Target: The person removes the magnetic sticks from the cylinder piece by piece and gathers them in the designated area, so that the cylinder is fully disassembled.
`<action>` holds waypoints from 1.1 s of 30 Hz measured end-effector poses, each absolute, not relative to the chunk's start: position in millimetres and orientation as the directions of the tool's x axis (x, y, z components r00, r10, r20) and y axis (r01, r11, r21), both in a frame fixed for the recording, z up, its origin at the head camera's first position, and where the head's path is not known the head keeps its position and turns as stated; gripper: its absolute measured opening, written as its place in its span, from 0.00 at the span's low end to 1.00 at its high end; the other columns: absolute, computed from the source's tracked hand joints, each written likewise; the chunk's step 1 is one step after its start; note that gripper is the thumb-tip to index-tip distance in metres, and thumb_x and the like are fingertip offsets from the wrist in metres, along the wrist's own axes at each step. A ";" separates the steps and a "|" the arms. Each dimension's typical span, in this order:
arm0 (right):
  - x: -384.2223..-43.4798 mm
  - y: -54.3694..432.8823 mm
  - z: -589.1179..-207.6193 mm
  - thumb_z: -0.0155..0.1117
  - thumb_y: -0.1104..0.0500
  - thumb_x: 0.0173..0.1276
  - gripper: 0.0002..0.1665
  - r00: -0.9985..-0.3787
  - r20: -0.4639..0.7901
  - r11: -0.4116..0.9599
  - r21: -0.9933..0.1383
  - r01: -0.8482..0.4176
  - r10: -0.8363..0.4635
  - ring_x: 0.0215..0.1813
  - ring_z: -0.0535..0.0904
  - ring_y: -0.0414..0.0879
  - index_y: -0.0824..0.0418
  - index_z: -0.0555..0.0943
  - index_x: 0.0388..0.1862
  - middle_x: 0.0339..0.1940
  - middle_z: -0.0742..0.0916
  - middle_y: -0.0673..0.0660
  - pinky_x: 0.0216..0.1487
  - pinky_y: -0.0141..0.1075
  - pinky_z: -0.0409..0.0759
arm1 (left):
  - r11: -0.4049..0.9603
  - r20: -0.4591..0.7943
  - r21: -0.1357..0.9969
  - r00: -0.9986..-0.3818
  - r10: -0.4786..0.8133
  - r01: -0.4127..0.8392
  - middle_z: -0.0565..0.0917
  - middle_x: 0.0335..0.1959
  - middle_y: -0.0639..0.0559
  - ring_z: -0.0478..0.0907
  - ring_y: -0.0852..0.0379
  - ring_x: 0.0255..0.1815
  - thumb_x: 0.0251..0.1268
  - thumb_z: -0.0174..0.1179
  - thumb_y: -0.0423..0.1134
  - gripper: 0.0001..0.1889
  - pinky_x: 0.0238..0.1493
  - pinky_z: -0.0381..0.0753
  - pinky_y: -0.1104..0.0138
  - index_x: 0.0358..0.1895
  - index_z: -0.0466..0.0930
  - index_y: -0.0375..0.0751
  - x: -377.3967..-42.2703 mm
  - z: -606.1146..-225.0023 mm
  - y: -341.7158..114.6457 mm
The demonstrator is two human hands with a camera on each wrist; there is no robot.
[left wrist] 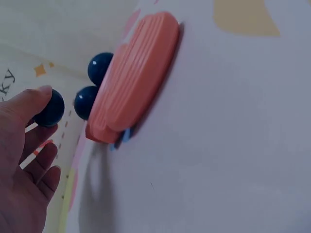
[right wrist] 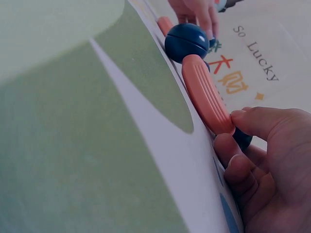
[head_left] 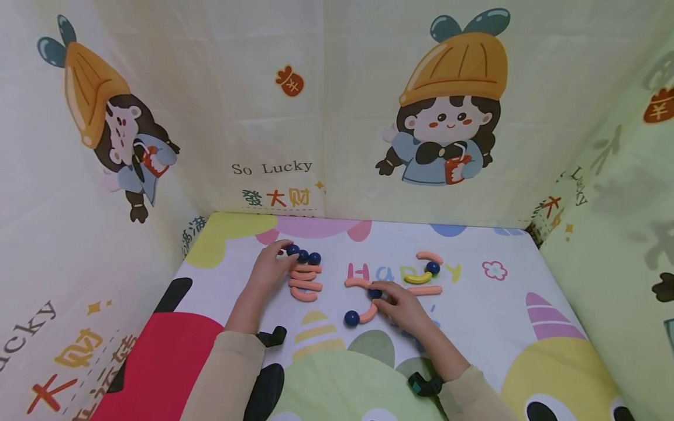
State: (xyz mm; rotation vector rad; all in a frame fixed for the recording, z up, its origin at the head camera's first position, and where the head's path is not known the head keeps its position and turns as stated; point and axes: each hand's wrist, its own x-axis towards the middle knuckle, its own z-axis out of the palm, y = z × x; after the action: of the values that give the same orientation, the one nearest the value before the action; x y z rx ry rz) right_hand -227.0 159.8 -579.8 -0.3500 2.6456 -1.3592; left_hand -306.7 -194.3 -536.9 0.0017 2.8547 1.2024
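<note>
My left hand (head_left: 270, 268) pinches a dark blue ball (left wrist: 50, 110) between thumb and fingers, at the left end of a short row of balls. Two more blue balls (left wrist: 99, 68) sit just beside it. Several salmon-pink sticks (head_left: 305, 286), straight and curved, lie stacked in a column nearer to me. With thumb and fingers, my right hand (head_left: 404, 307) holds another blue ball (head_left: 374, 293), partly hidden by the fingers. A curved pink stick (right wrist: 206, 92) runs from there to a free-standing blue ball (right wrist: 186, 42). A second curved stick (head_left: 357, 282) touches the held ball's far side.
Right of my right hand lie a blue ball (head_left: 433, 268), a curved yellow stick (head_left: 418, 279), a curved pink stick (head_left: 430, 256) and a straight pink stick (head_left: 425, 290). A printed cloth (head_left: 474, 304) covers the table; patterned curtains (head_left: 347, 117) hang behind and at both sides.
</note>
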 end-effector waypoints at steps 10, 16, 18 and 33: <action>-226.9 159.2 -579.1 0.65 0.50 0.70 0.22 -0.962 -0.030 0.565 -0.814 -0.134 -0.270 0.26 0.76 0.42 0.34 0.78 0.61 0.54 0.82 0.44 0.27 0.33 0.77 | 0.751 -0.064 0.658 -0.998 -0.014 -0.053 0.77 0.63 0.42 0.74 0.43 0.62 0.71 0.58 0.50 0.26 0.64 0.73 0.49 0.68 0.71 0.45 -317.6 -555.3 -203.4; -227.4 159.3 -579.6 0.65 0.51 0.70 0.22 -0.962 -0.022 0.570 -0.809 -0.142 -0.271 0.24 0.76 0.43 0.34 0.78 0.61 0.56 0.81 0.44 0.27 0.33 0.77 | 0.765 -0.067 0.641 -0.998 -0.011 -0.052 0.77 0.62 0.41 0.73 0.43 0.62 0.71 0.57 0.49 0.26 0.65 0.72 0.48 0.68 0.71 0.43 -319.3 -562.9 -203.1; -227.5 159.8 -579.8 0.65 0.51 0.70 0.22 -0.962 -0.019 0.568 -0.810 -0.144 -0.272 0.24 0.76 0.44 0.34 0.78 0.61 0.56 0.81 0.45 0.27 0.33 0.77 | 0.770 -0.071 0.636 -0.997 -0.011 -0.054 0.77 0.61 0.41 0.73 0.43 0.61 0.71 0.57 0.50 0.26 0.65 0.72 0.48 0.68 0.71 0.44 -319.2 -564.1 -203.2; -226.9 160.3 -579.0 0.66 0.51 0.69 0.23 -0.961 -0.015 0.571 -0.807 -0.151 -0.275 0.26 0.75 0.41 0.35 0.78 0.62 0.54 0.82 0.45 0.27 0.33 0.77 | 0.768 -0.082 0.638 -0.997 -0.003 -0.054 0.75 0.64 0.41 0.70 0.42 0.66 0.71 0.57 0.51 0.29 0.70 0.67 0.47 0.71 0.67 0.46 -316.4 -563.8 -204.6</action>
State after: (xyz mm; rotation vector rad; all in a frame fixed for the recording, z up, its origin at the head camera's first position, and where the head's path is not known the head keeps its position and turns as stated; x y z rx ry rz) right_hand -226.9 160.3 -579.0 -0.3622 2.6594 -1.3468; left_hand -316.4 -204.6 -563.8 -0.0466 2.8823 1.0436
